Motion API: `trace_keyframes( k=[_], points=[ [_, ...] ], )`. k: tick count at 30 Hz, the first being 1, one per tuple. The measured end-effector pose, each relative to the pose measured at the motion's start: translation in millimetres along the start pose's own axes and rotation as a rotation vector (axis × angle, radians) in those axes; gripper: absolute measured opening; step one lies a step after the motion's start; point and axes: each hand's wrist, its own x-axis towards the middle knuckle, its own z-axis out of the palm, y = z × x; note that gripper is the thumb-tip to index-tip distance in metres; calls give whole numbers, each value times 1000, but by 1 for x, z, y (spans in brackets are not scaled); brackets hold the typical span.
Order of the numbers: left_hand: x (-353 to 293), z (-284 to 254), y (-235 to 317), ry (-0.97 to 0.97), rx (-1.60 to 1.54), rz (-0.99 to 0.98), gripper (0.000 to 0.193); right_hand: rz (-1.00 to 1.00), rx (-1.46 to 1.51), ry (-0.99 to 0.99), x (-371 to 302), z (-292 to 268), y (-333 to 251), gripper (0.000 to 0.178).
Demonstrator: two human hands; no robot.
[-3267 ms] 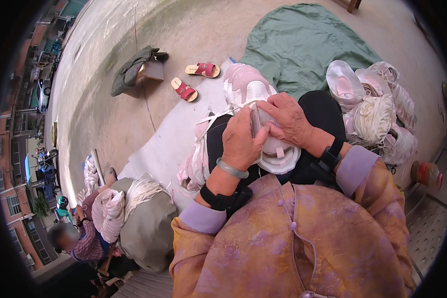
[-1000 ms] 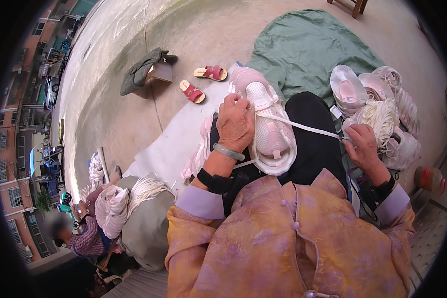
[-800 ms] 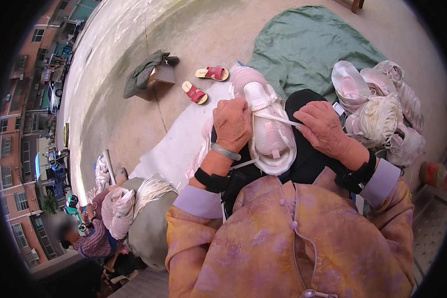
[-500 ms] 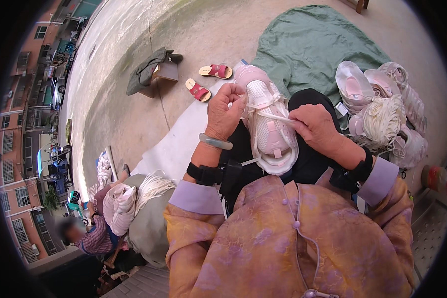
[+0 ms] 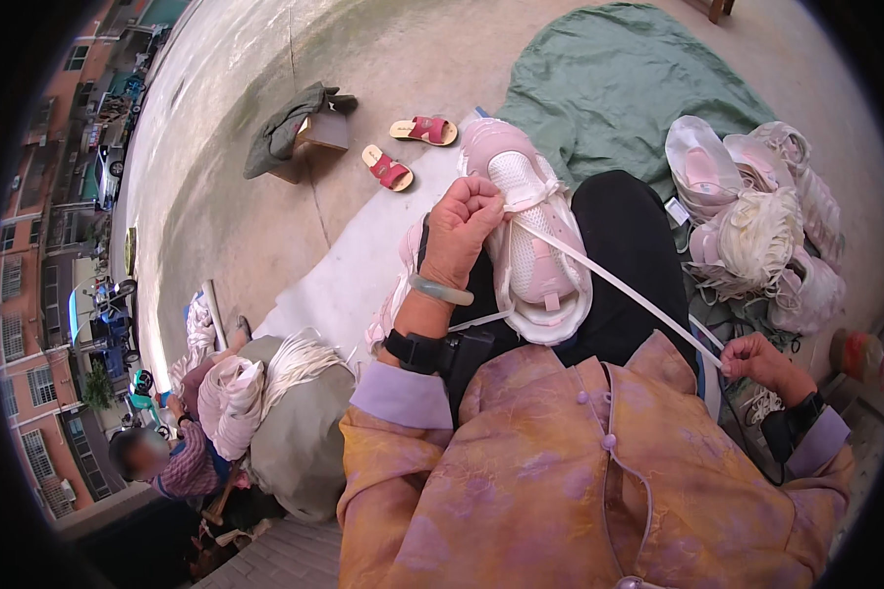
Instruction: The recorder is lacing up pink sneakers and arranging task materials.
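Note:
A pink and white sneaker (image 5: 538, 280) rests on my lap, its toe pointing away from me. My left hand (image 5: 459, 231) is closed in a pinch at the shoe's left row of eyelets, on the white shoelace (image 5: 624, 287). From there the lace runs taut across the tongue and over my dark trouser leg to my right hand (image 5: 762, 365), out at the lower right. The right fingers pinch it near its end. Another white strand comes off the shoe's lower left side toward my left wrist.
Several pink shoes (image 5: 705, 169) and a bundle of white laces (image 5: 759, 231) lie at the right. Beyond my knees spreads a green cloth (image 5: 629, 64). Red sandals (image 5: 388, 169) and a cardboard box (image 5: 321, 132) sit ahead left. Another person (image 5: 192, 461) works at the far left.
My right hand has moved from beside the shoe out to the lower right, drawing the lace out long and straight. My left hand has shifted slightly toward the eyelets.

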Motion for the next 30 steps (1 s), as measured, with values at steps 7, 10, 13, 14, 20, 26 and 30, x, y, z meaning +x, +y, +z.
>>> trace_keyframes(
  k=[7,10,13,14,20,26,30],
  points=[
    [-16,17,-14,244,797,459,26,66,-326,-96,21,11,-17,7],
    [-13,8,-15,156,462,233,33,58,-204,-129,24,-1,-15,8],
    [-9,4,-19,218,317,257,34,77,-204,-96,17,4,-11,7],
    [-11,3,-21,221,314,253,34,83,-205,-98,14,9,-10,7],
    [-13,1,-31,205,238,255,35,136,-168,-60,-2,9,11,6],
    [-14,10,-18,235,403,238,37,-111,-773,86,19,15,-70,9],
    [-9,18,-15,330,873,511,49,-706,-735,454,73,65,-141,39]
  ],
)
